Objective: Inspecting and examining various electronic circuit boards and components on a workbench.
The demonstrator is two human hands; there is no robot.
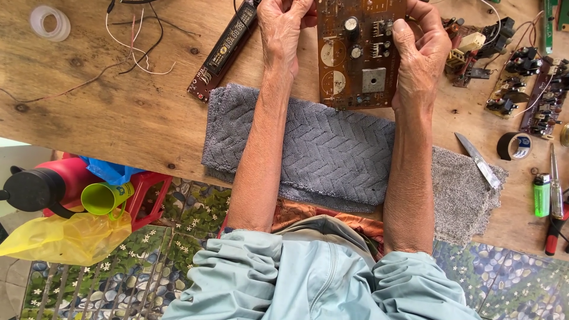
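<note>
At a wooden workbench (118,112), you hold a brown circuit board (358,65) up over a grey towel (320,148), one hand on each long edge; the step in hand looks like a close inspection of the board, and any turn or tilt from here would call for a steady two-handed grip on the edges alone, clear of the parts. Your left hand (284,29) is curled shut around the board's left edge, fingers folded over the top; your right hand (424,50) clamps the right edge, thumb lying flat on the face. The board sits near the far side of the bench, its lower end just above the towel; it carries round capacitors, a square grey part near the bottom, and pale printed circles where parts seem absent. A long narrow display board (225,47) lies just left of your left hand; more loose boards (533,89) crowd the right; a knife (479,160), a roll of black tape (514,146) and a green lighter (541,194) lie nearer you.
</note>
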